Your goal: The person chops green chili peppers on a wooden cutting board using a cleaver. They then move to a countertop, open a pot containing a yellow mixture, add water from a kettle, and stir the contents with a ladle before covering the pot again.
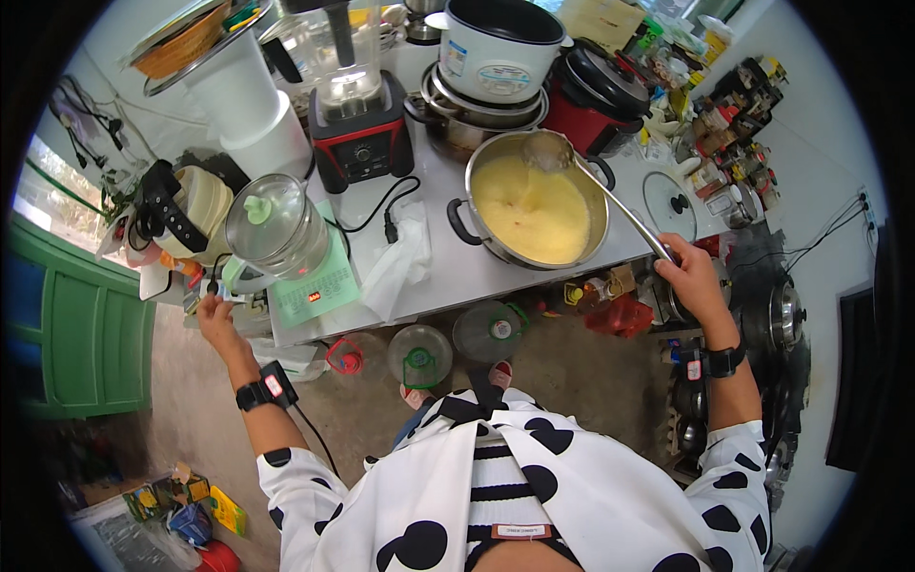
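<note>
My right hand [692,275] grips the handle of a metal ladle [550,151]. The ladle's bowl is over the far side of a stainless steel pot [600,214] and looks coated with pale liquid. Yellow, frothy liquid [532,211] fills much of this pot. At the table's left end, my left hand [220,322] has its fingers at a black plug [213,287] on a cord; whether they grip it is hard to make out. Close by, a lidded glass kettle [275,232] stands on a light green base [318,297] with a lit red display.
Behind the pot are a blender [361,143], a white inner pot [500,53] on stacked steel pots and a red electric cooker [597,100]. A glass lid [670,206] lies at right. White tissue [400,257] hangs over the table edge. Large bottles [420,357] stand on the floor below.
</note>
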